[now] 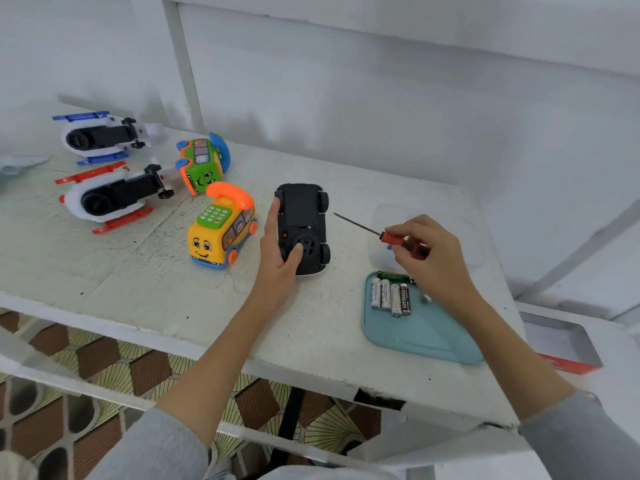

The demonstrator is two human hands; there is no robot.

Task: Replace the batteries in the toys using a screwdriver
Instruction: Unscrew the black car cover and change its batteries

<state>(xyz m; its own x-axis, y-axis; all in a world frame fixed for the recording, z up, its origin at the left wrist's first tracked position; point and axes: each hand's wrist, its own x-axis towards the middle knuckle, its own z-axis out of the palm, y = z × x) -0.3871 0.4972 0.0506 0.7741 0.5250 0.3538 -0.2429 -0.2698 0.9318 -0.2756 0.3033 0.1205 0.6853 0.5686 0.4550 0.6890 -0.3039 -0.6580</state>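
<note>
L hand (277, 252) steadies upturned black plastic toy car (304, 227), R hand (427, 252) fingers pinch red-handled screwdriver (388, 236) right of car; tip may slip off screw w/ poor aim.

place: home | cues: worn white table (145, 271); patterned floor tiles (114, 368); white wall (381, 81)

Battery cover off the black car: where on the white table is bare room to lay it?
Bare white table lies near the front edge, below the yellow bus-shaped toy phone. More lies between the upturned black toy car and the teal plastic tray. The far left is crowded with toys.
</note>
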